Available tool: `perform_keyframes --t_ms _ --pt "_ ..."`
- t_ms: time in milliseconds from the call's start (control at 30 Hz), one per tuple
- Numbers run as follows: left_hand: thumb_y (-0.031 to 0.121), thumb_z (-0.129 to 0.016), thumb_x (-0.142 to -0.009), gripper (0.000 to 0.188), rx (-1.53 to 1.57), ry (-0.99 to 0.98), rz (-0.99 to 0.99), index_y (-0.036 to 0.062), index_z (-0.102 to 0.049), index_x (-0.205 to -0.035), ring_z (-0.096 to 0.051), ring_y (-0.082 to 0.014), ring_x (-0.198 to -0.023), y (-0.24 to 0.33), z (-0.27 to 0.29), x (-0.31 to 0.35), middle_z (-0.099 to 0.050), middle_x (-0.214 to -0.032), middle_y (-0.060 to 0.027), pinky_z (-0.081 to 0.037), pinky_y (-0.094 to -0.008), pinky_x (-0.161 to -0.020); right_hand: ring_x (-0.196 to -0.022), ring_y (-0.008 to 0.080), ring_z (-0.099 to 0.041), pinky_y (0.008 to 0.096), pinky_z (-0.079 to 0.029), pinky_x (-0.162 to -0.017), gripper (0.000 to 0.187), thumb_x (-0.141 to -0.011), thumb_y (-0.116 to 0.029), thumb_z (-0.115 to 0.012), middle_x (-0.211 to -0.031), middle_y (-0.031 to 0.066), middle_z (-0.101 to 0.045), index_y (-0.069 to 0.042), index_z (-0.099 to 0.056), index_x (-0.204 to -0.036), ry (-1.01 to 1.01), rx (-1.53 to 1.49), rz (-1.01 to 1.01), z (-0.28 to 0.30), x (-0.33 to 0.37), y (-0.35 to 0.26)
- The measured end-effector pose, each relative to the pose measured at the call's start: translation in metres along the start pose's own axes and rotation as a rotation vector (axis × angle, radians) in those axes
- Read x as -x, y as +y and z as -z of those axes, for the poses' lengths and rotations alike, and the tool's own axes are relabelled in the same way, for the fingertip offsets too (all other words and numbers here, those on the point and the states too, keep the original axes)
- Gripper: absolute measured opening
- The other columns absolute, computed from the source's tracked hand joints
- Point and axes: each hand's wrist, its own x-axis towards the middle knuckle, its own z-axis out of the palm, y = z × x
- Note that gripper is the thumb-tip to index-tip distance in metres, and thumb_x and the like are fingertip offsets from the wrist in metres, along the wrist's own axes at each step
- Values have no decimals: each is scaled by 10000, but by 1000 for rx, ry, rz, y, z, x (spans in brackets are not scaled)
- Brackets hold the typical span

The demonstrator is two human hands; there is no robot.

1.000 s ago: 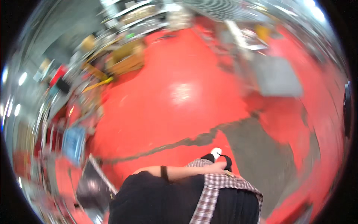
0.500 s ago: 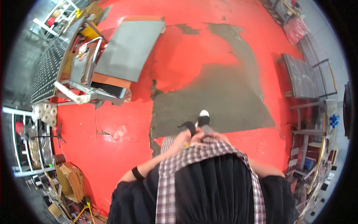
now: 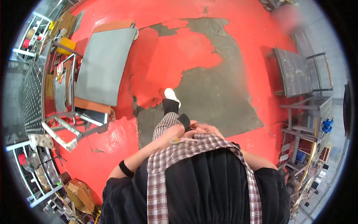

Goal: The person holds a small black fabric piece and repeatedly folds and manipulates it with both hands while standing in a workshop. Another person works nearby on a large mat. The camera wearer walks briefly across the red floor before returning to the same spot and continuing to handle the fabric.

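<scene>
Bright even light, floor sheen, strong fisheye bending, dark rim.

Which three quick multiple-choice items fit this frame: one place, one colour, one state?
1. Where is the grey flat panel?
A. on the person's left
B. on the person's right
C. behind the person

2. What colour is the painted floor?
A. blue
B. red
C. yellow

3. How are the left hand and right hand?
A. spread wide apart
B. raised overhead
C. close together at the waist

Answers: 1 A, it lies left of the legs; 2 B, red paint around worn grey patches; 3 C, both meet above the checked shirt.
</scene>
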Motion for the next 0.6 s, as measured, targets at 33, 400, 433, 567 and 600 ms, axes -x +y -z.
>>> perform_keyframes --t_ms 33,400,433,567,600 --pt "295 -461 -959 515 -43 -23 22 -50 -370 -1331 -550 -369 -1096 5 18 -16 -558 -1172 -248 -438 -375 -911 -1022 100 -526 235 -415 -884 357 -982 -256 -470 -1219 42 -556 26 -548 -1187 -6 -51 5 6 -16 -14" --pt "407 -395 -964 728 -312 -319 4 -149 -150 -1366 -561 -403 -989 46 240 -217 -559 -1044 -319 -444 -394 -834 -1059 200 -546 333 -421 -913 428 -992 -346 -407 -1139 128 -573 -14 -410 -1262 247 147 143 61 -195 -206" --pt "407 -392 -965 735 -315 -317 -23 -145 -129 -1371 -559 -408 -993 52 257 -229 -565 -1038 -316 -443 -397 -840 -1053 202 -548 333 -423 -909 429 -991 -357 -404 -1129 126 -575 -17 -416 -1252 247 189 146 65 -210 -224" --pt "380 -397 -963 733 -347 -272 -129 -137 -87 -1380 -485 -442 -1108 73 322 -291 -488 -1179 -336 -400 -451 -911 -984 211 -574 341 -446 -860 417 -984 -397 -399 -1051 123 -588 -28 -451 -1172 259 316 229 91 -275 -292" --pt "374 -406 -960 720 -374 -232 -128 -140 -116 -1372 -462 -448 -1136 67 333 -309 -453 -1225 -340 -387 -466 -925 -967 210 -579 339 -451 -847 406 -983 -392 -403 -1033 125 -590 -28 -454 -1156 277 375 240 103 -292 -305"
